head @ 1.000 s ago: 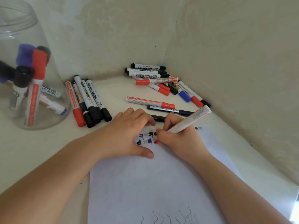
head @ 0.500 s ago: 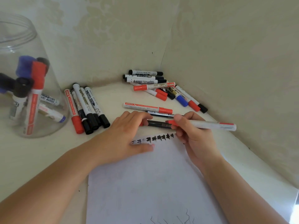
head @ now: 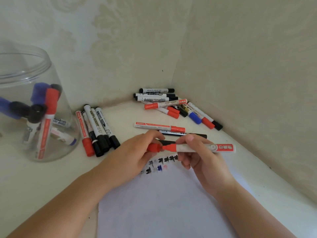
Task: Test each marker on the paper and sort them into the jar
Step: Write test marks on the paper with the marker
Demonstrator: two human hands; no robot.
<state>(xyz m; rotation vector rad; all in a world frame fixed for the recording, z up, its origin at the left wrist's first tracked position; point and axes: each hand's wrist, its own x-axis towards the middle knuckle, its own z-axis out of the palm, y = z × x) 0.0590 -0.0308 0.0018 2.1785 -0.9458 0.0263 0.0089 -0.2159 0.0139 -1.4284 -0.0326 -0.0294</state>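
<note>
Corner tabletop (head: 42, 177): one jar (head: 34, 107), one paper (head: 163, 203), two hands.

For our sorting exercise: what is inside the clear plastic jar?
The clear plastic jar holds several capped markers leaning together: a red-capped marker, black-capped ones and blue-capped ones. An exact count cannot be made, because they overlap and the curved wall blurs them.

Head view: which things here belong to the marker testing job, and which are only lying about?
Belong to the job:
- red marker, held in right hand
- red cap, pinched by left hand
- paper with test marks
- jar holding sorted markers
- loose markers waiting: corner pile, group beside the jar

Only lying about:
- nothing visible; only the walls remain
</note>
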